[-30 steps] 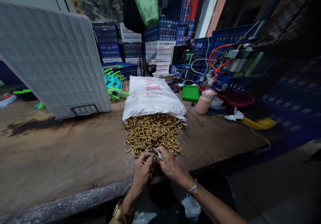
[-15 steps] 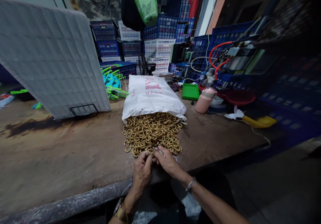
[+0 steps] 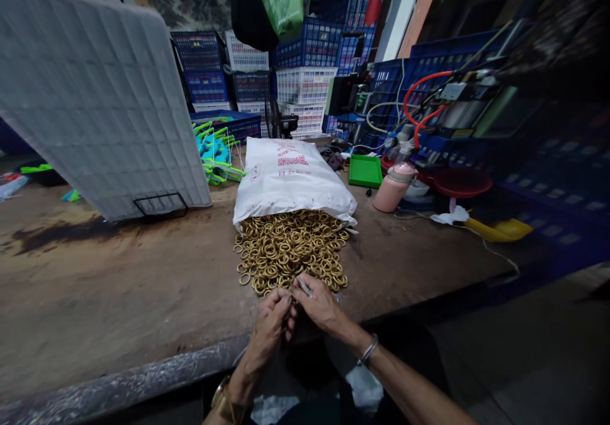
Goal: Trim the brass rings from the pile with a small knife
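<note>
A heap of brass-coloured rings (image 3: pixel 286 253) spills from the mouth of a white printed sack (image 3: pixel 290 180) onto the table. At the heap's near edge, my left hand (image 3: pixel 271 320) is closed in a pinch, its fingers curled; what it grips is too small to make out. My right hand (image 3: pixel 321 304) meets it fingertip to fingertip. Between its thumb and forefinger shows a slim silver-grey metal tool (image 3: pixel 305 287), its kind unclear. Several rings lie just beyond both hands.
Left stands a tall pale padded panel (image 3: pixel 105 107) on a black wire stand, with green hangers (image 3: pixel 216 155) behind. To the right are a green tray (image 3: pixel 365 171), a pink bottle (image 3: pixel 393 188), a yellow scoop (image 3: pixel 500 229) and a machine with orange hoses (image 3: pixel 464 107). Crates (image 3: pixel 307 85) are stacked behind.
My left hand has turned and its lower fingers have curled further into view. The right hand stays beside it with the metal tool. The whole view has shifted slightly.
</note>
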{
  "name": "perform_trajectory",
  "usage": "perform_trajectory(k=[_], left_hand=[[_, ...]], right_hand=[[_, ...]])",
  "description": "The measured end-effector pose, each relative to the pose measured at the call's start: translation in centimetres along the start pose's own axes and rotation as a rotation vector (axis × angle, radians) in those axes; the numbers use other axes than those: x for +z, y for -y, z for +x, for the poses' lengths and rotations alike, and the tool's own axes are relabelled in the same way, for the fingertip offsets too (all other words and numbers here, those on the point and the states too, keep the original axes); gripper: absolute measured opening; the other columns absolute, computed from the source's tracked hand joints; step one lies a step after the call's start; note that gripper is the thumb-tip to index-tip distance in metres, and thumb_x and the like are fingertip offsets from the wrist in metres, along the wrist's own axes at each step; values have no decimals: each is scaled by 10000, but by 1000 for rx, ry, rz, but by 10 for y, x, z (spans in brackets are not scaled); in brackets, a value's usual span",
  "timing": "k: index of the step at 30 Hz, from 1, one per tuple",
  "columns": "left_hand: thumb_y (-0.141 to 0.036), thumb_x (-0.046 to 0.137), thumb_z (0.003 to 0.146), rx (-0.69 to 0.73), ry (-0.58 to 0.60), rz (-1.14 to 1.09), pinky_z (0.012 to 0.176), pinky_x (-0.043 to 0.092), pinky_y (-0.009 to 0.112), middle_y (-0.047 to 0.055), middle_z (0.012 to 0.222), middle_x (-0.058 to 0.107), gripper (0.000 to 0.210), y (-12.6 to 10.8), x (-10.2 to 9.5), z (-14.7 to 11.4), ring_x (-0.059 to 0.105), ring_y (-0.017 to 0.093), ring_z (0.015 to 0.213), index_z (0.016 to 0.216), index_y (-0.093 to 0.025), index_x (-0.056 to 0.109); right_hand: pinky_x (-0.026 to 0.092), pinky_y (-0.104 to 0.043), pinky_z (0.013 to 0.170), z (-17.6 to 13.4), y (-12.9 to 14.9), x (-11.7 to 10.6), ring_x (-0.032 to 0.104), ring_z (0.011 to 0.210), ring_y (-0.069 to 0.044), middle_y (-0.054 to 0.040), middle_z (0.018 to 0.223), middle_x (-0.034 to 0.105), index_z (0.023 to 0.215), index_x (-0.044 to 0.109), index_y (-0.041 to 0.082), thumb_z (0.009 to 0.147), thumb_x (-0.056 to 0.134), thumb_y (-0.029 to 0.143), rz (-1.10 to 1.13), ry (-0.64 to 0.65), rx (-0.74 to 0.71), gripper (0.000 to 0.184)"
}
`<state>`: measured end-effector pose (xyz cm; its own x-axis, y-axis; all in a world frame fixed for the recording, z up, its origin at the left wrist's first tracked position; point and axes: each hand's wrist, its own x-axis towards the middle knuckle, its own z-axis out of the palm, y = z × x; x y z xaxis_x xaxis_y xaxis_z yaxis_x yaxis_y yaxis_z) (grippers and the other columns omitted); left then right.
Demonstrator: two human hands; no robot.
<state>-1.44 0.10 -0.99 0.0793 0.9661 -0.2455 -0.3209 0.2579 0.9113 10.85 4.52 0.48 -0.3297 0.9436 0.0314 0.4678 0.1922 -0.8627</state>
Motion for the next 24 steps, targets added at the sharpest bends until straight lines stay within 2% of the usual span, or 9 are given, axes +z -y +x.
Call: perform_trajectory(k=[3,6,8,11,14,21,24], left_hand=[[-485,549,717,-6,-19,3,326,293,136,-63,545,486,319,0,1,-2,388,35,358,724,-178,461],[-493,555,708,0,-42,-4,336,298,135,-63,561,499,325,-3,3,-4,396,35,366,743,-185,456],[-494,562,698,10,-61,2,333,296,135,-66,560,496,329,-6,4,-4,396,36,367,749,-188,453],[-499,573,677,18,-83,30,322,281,135,-75,538,475,337,-8,5,-4,385,36,356,734,-192,446],[-496,566,673,32,-90,79,318,280,141,-78,510,459,328,-9,6,-5,368,38,344,715,-191,451],[-502,567,671,81,-98,104,310,274,134,-87,480,434,337,-6,6,-5,354,36,336,695,-193,436],[-508,550,698,71,-86,128,305,272,131,-80,481,444,340,-9,8,-14,347,30,329,682,-188,436]], right_hand=[[291,-189,520,-1,2,-3,376,549,-84,58,573,402,675,472,179,818,380,325,22,19,-6,224],[283,-198,527,-3,2,-6,387,539,-90,47,575,433,701,484,183,829,355,283,-87,-37,-24,207],[276,-207,546,-7,0,-7,405,555,-96,33,610,480,752,506,187,784,384,190,-230,-30,-66,126],[255,-222,559,-14,-4,-6,425,585,-108,13,663,523,799,517,193,690,393,85,-405,43,-154,198],[230,-239,553,-18,-9,-3,421,581,-121,7,653,522,819,514,193,655,382,71,-499,61,-202,243],[223,-255,561,-19,-12,2,458,607,-139,-12,698,557,937,491,179,657,368,68,-588,88,-188,325],[230,-249,557,-15,-15,-4,484,621,-139,-22,716,580,926,497,174,674,383,79,-618,114,-121,292]])
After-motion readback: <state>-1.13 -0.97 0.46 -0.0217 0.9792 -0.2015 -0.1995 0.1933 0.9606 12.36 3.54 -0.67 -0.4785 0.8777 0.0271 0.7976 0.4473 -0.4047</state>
